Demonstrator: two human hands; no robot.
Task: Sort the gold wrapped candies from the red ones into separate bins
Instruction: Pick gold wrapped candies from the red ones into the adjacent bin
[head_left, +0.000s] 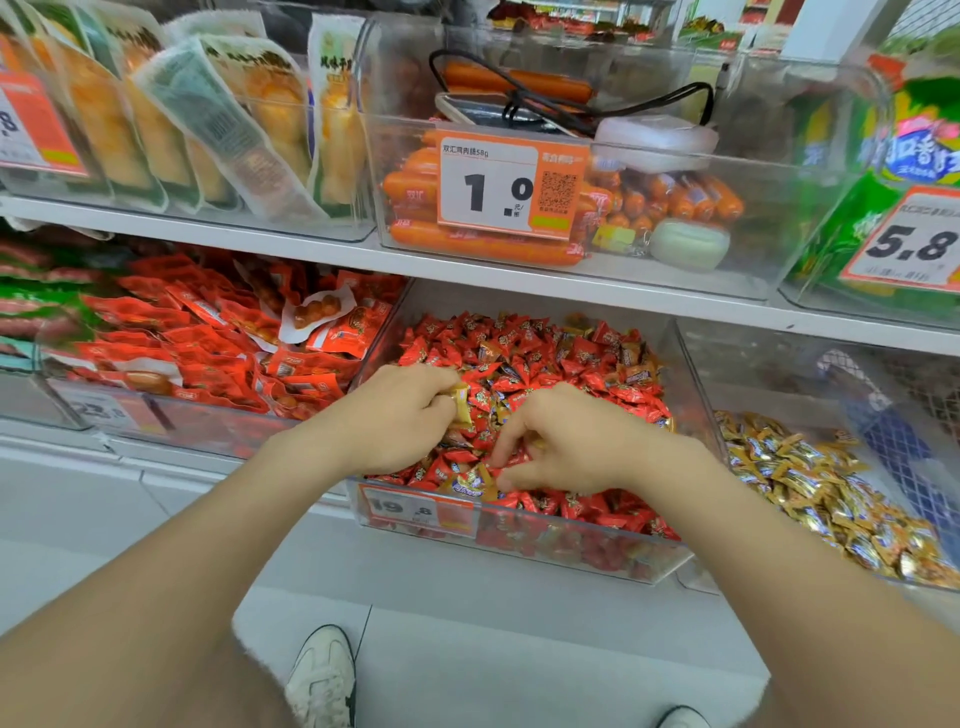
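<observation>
A clear bin (519, 540) on the lower shelf is heaped with red wrapped candies (524, 353), with a few gold ones mixed in. To its right, a second clear bin (698, 395) holds gold wrapped candies (810, 483). My left hand (400, 415) is in the red bin, closed on gold wrapped candies (461, 402). My right hand (566, 441) reaches down into the front of the pile, its thumb and fingers pinching around a gold candy (470, 483) near the bin's front wall.
A bin of red snack packets (223, 338) stands to the left. On the upper shelf (467, 270) are a bin of orange sausages (467, 244) with a price tag, pale packets at the left and green packs at the right. My white shoe (322, 675) is on the grey floor.
</observation>
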